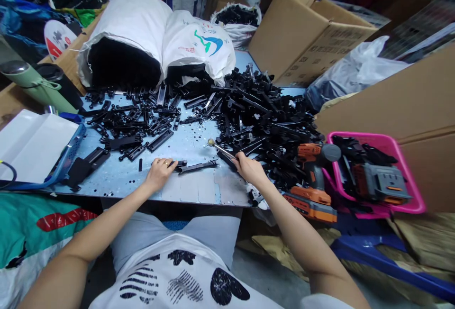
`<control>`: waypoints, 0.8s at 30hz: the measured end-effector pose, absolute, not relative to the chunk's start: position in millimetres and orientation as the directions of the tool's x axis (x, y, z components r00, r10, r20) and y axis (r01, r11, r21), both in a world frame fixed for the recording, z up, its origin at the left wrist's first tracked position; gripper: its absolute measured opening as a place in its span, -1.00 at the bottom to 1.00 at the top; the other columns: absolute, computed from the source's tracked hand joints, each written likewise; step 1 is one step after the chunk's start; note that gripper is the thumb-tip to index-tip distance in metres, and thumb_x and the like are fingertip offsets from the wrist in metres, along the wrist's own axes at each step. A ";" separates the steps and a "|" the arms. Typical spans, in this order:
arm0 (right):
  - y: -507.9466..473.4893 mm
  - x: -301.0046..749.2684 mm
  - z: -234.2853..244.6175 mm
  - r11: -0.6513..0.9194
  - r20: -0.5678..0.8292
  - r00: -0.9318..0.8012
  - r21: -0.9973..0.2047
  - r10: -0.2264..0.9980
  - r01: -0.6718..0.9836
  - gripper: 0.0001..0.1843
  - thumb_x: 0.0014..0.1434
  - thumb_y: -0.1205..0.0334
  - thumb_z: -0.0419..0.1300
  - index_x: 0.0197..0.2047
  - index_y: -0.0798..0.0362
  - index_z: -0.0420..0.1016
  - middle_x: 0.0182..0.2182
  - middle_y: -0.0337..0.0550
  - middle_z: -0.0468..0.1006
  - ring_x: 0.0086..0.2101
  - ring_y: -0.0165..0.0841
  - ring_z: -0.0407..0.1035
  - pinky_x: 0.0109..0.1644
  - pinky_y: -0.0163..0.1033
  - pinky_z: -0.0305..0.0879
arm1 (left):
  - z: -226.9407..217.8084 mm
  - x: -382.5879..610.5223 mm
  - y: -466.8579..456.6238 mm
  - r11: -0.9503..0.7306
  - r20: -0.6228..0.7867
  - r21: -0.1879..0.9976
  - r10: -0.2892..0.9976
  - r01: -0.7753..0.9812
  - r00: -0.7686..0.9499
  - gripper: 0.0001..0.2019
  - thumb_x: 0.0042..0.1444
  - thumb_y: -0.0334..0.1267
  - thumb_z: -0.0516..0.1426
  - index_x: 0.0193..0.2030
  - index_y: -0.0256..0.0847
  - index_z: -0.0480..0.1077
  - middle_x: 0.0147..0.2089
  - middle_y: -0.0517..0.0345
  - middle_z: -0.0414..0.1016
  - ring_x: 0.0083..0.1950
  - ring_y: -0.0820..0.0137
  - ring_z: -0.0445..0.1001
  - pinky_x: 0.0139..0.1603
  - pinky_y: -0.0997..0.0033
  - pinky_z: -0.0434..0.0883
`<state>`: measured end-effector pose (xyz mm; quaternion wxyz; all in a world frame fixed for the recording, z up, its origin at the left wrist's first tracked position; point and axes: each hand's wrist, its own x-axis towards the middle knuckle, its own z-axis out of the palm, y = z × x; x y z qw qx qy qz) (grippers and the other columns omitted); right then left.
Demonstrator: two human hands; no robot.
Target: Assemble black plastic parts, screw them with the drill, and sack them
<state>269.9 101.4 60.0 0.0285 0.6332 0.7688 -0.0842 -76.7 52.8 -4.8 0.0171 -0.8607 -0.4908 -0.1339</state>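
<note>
My left hand (pixel 159 174) is closed at the front of the blue table, its fingertips on the end of a small black plastic part (pixel 181 163). A longer black plastic part (pixel 197 167) lies just right of those fingers, close to the first one. In my right hand (pixel 250 169) is a slim metal-handled tool (pixel 223 149). Its small yellowish head (pixel 211 142) points left and away from me, above the table; its exact kind is unclear. Beside the right hand rises a big heap of black plastic parts (pixel 263 110).
Loose black parts (pixel 142 119) lie left of centre. White sacks (pixel 131 24) stand behind them. An orange cordless drill (pixel 313 181) and a pink basket (pixel 405 171) are at the right. A blue tray (pixel 76 143) and a green bottle (pixel 39 88) are left; a carton (pixel 305 39) stands behind.
</note>
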 end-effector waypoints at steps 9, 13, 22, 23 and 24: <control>27.0 191.7 94.2 0.216 -0.146 -0.263 -0.274 0.954 0.937 -0.65 0.35 0.02 -0.22 -0.26 0.00 0.27 -0.56 -0.18 0.43 -0.60 -0.34 0.26 -0.49 -0.30 -0.07 | -6.9 -63.4 47.5 -0.462 0.224 0.051 0.869 0.885 0.441 -0.61 0.22 -0.48 -0.10 0.11 -0.14 0.33 0.05 -0.09 0.43 -0.07 0.25 0.40 -0.12 0.17 0.20; 43.8 206.8 87.0 0.177 -0.224 -0.213 -0.172 0.951 0.969 -0.60 0.35 -0.01 -0.25 -0.21 0.01 0.29 -0.55 -0.18 0.45 -0.62 -0.36 0.24 -0.48 -0.30 -0.05 | -5.7 -64.9 49.5 -0.479 0.230 0.054 0.860 0.876 0.456 -0.64 0.26 -0.45 -0.12 0.11 -0.21 0.31 0.02 -0.12 0.43 -0.08 0.25 0.40 -0.12 0.18 0.21; 107.0 221.7 57.6 0.617 0.114 -0.621 0.070 0.775 0.784 -0.32 0.23 -0.26 -0.17 0.02 0.16 0.36 -0.07 0.15 0.43 -0.07 -0.13 0.27 0.01 -0.07 0.07 | 0.4 -70.1 74.6 -0.371 0.249 0.117 0.909 0.921 0.334 -0.49 0.27 0.04 -0.10 -0.45 -0.32 0.41 -0.48 -0.08 0.43 -0.40 0.28 0.40 -0.43 0.37 0.18; 105.5 216.6 53.1 0.694 0.067 -0.696 0.052 0.715 0.718 -0.29 0.22 -0.30 -0.20 -0.09 0.16 0.42 -0.18 0.12 0.47 -0.15 -0.17 0.31 -0.06 -0.11 0.11 | 5.1 -70.7 73.8 -0.367 0.263 0.135 0.909 0.920 0.324 -0.46 0.26 0.07 -0.12 -0.47 -0.31 0.40 -0.50 -0.07 0.43 -0.42 0.29 0.40 -0.45 0.38 0.17; 102.8 212.4 50.9 0.741 0.033 -0.741 0.017 0.670 0.671 -0.26 0.20 -0.33 -0.24 -0.22 0.16 0.45 -0.32 0.07 0.49 -0.27 -0.23 0.32 -0.17 -0.17 0.13 | 11.8 -70.6 71.1 -0.380 0.280 0.160 0.902 0.911 0.327 -0.44 0.27 0.09 -0.15 -0.49 -0.30 0.39 -0.52 -0.05 0.42 -0.45 0.31 0.39 -0.47 0.40 0.16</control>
